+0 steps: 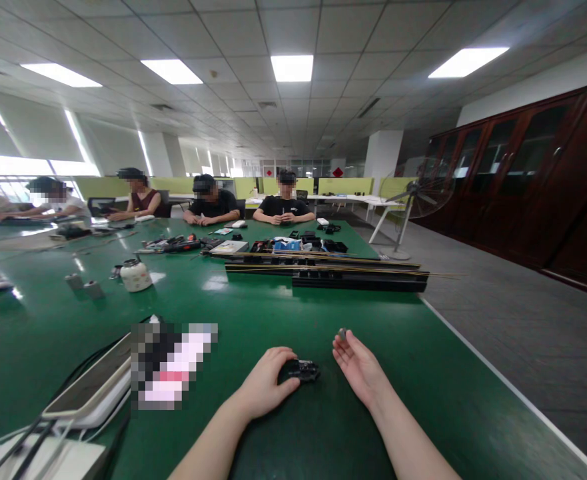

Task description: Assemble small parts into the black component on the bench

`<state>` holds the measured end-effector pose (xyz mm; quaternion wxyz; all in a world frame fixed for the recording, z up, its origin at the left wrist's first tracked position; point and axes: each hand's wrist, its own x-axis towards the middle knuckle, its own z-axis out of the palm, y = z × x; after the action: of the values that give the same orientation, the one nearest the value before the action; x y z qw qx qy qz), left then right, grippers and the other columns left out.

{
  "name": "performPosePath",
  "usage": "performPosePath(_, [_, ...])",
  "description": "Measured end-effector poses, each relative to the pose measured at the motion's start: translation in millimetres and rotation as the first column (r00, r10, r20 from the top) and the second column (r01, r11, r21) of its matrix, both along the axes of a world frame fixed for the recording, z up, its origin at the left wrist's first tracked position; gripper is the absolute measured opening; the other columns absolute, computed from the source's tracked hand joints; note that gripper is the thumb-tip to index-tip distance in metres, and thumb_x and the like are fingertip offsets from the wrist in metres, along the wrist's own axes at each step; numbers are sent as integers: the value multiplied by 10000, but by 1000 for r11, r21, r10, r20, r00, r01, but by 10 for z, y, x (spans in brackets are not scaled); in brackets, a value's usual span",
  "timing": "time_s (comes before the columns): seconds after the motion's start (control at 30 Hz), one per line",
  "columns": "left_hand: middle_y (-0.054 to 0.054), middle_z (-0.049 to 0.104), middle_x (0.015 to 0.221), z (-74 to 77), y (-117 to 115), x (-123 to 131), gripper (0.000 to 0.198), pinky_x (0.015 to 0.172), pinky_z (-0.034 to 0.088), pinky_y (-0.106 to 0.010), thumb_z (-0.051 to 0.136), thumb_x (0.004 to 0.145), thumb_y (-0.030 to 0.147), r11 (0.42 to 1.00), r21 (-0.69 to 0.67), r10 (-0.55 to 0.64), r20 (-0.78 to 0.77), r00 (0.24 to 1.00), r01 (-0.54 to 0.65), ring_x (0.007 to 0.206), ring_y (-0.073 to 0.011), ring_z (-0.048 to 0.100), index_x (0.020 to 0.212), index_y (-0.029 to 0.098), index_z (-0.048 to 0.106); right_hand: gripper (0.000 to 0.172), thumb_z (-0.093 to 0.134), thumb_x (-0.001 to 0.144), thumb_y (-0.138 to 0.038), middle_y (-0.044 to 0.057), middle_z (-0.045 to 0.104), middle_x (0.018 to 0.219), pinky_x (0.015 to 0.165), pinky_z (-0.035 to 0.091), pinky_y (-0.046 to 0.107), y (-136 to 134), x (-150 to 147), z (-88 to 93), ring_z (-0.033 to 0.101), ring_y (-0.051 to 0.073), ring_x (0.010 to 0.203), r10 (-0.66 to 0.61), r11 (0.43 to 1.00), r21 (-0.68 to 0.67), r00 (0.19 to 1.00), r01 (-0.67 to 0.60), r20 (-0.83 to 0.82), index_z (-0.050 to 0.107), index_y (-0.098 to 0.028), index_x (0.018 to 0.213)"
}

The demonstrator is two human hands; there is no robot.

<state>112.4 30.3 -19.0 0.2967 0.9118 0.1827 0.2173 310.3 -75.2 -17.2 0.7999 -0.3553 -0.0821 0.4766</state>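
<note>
My left hand rests low over the green table, its thumb and fingers closed around the left end of a small black plastic part. Some lighter detail shows on top of that part, but its exact kind is unclear. To the right, apart from it, my right hand is raised with the palm turned inward. Between its thumb and fingertips sits a small grey piece, too small to name. The two hands do not touch each other.
Ahead lie long black rails with thin rods on them. At left are a phone-like device with cables, a white jar and two grey cylinders. Several people sit farther back. A standing fan is beyond the table's right edge.
</note>
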Motion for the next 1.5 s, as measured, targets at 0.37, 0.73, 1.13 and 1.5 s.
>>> performPosePath(0.37, [-72, 545, 1148, 27, -14, -2, 349, 978, 356, -364, 612, 722, 225, 1000, -5, 5, -2, 1000, -5, 1104, -228, 467, 1065, 210, 549, 208, 762, 605, -286, -16, 685, 691, 662, 505, 200, 3, 10, -5, 626, 97, 691, 4, 1000, -2, 1000, -4, -22, 668, -191, 764])
performPosePath(0.73, [-69, 538, 1158, 25, -11, -1, 352, 984, 357, -376, 616, 726, 218, 1000, -4, 4, -7, 1000, -4, 1113, -229, 461, 1069, 218, 541, 173, 752, 614, -261, -13, 681, 710, 672, 505, 227, -8, 11, 9, 632, 118, 706, -5, 1000, -16, 1000, 5, 3, 661, -213, 753])
performPosePath(1.13, [-72, 537, 1154, 26, -12, 4, 364, 983, 359, -359, 619, 716, 198, 1000, -1, 2, -6, 1000, -2, 1109, -224, 463, 1071, 201, 541, 258, 790, 550, -226, 1, 705, 748, 664, 504, 206, -15, 13, 5, 635, 110, 720, 4, 1000, 9, 1000, -4, -19, 658, -195, 770])
performPosePath(1.5, [-61, 536, 1153, 18, -9, 0, 350, 980, 364, -379, 612, 728, 214, 1000, -4, -8, -1, 1000, 8, 1107, -231, 463, 1069, 225, 534, 213, 774, 583, -253, -6, 702, 752, 678, 504, 220, -2, 30, -34, 638, 117, 731, 3, 1000, -5, 1000, -3, 6, 660, -207, 757])
